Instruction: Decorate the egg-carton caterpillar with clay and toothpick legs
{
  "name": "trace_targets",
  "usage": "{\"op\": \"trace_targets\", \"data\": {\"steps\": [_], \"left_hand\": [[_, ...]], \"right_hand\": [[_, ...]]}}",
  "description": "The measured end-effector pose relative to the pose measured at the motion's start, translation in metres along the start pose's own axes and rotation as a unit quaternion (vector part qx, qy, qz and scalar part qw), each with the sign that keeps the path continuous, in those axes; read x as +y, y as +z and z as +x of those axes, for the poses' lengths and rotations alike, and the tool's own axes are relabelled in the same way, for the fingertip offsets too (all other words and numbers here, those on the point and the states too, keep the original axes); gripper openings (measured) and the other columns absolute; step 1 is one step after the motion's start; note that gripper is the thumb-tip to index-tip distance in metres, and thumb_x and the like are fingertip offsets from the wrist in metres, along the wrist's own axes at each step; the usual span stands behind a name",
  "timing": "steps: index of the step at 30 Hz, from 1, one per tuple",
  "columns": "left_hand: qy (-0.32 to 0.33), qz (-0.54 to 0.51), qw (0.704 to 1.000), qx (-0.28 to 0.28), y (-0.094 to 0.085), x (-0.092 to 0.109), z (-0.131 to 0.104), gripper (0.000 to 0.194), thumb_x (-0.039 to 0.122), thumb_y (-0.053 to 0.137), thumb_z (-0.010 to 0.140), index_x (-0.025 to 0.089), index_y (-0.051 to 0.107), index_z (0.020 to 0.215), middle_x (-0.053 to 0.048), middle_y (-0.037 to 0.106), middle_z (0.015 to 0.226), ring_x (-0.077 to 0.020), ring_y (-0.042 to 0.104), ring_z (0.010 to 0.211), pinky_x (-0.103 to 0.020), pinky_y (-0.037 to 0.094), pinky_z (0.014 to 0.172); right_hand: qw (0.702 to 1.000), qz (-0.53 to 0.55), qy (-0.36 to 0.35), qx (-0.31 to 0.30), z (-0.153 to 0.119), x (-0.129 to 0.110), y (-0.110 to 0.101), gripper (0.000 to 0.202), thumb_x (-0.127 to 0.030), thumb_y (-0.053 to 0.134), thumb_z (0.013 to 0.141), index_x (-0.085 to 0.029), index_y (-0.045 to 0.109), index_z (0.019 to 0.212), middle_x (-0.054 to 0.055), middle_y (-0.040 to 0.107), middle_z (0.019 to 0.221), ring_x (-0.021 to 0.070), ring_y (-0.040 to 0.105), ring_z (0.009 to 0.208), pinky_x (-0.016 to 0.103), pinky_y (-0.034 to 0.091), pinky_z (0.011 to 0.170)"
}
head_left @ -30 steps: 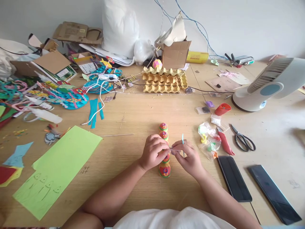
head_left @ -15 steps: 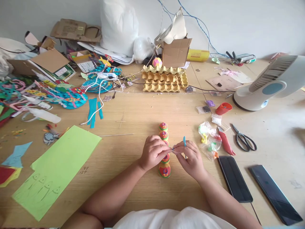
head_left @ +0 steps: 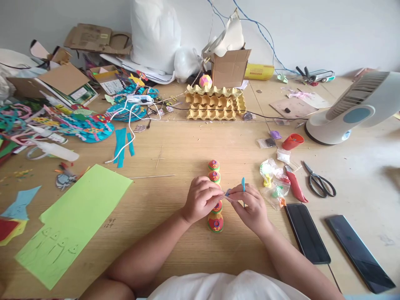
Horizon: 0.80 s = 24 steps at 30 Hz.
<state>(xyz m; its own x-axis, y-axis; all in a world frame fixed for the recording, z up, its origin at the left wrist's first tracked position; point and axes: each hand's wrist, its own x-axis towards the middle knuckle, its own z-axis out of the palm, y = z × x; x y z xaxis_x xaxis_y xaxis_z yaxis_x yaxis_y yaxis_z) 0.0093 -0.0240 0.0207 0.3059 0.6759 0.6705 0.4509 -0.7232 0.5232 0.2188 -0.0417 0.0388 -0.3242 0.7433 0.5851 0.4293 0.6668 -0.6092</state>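
Note:
My left hand [head_left: 202, 196] and my right hand [head_left: 250, 203] meet fingertip to fingertip above a row of decorated, dome-shaped pieces. Between the pinched fingertips shows a small bluish piece [head_left: 227, 192], too small to name for certain. A thin blue plastic modelling tool [head_left: 243, 184] stands upright, gripped among the fingers of my right hand. Under the hands, the row runs away from me: a red-topped dome [head_left: 215, 223] nearest, a small dome [head_left: 214, 176] farther off and another small dome [head_left: 213, 165] at the far end. My left hand partly covers the middle ones.
Right of my hands lie small bags of coloured clay [head_left: 276, 185], a red-handled knife [head_left: 295, 185], scissors [head_left: 321, 183] and two phones [head_left: 308, 233]. A fan [head_left: 346, 110] stands beyond. Green paper [head_left: 78, 216] lies at left; an egg tray [head_left: 215, 104] sits at the back.
Both hands stay nearly in place, fingertips still together. A little more of the bluish piece shows between them, and the blue tool has shifted slightly in my right hand.

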Motion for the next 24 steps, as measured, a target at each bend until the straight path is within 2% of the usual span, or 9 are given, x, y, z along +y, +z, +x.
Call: {"op": "trace_targets", "data": {"steps": [8, 15, 24], "left_hand": [[-0.007, -0.01, 1.0, 0.015, -0.0017, 0.001, 0.0007, 0.004, 0.022, 0.071, 0.093, 0.025, 0.072, 0.092, -0.001, 0.079, 0.089, -0.0191, 0.063, 0.087, -0.039, 0.051, 0.085], [0.016, -0.018, 1.0, 0.014, -0.0011, 0.0014, 0.0016, 0.004, 0.022, 0.073, 0.092, 0.025, 0.073, 0.094, -0.001, 0.078, 0.09, -0.0185, 0.063, 0.087, -0.038, 0.05, 0.085], [0.029, -0.025, 0.999, 0.018, -0.0014, 0.0031, 0.0027, 0.004, 0.021, 0.073, 0.091, 0.024, 0.073, 0.094, -0.001, 0.078, 0.089, -0.0186, 0.063, 0.087, -0.037, 0.049, 0.084]], "right_hand": [[0.999, 0.034, 0.018, 0.016, 0.0009, -0.0014, -0.0032, 0.019, -0.009, 0.071, 0.091, -0.025, 0.067, 0.1, 0.004, 0.074, 0.094, 0.02, 0.07, 0.087, 0.037, 0.056, 0.076], [0.999, 0.009, -0.034, 0.014, -0.0022, -0.0002, -0.0001, 0.024, -0.006, 0.072, 0.089, -0.025, 0.067, 0.102, 0.004, 0.076, 0.096, 0.0188, 0.071, 0.085, 0.036, 0.055, 0.078], [0.999, 0.007, -0.039, 0.015, -0.0013, -0.0018, -0.0012, 0.023, -0.005, 0.072, 0.089, -0.023, 0.066, 0.102, 0.005, 0.075, 0.094, 0.019, 0.07, 0.084, 0.036, 0.054, 0.078]]}}
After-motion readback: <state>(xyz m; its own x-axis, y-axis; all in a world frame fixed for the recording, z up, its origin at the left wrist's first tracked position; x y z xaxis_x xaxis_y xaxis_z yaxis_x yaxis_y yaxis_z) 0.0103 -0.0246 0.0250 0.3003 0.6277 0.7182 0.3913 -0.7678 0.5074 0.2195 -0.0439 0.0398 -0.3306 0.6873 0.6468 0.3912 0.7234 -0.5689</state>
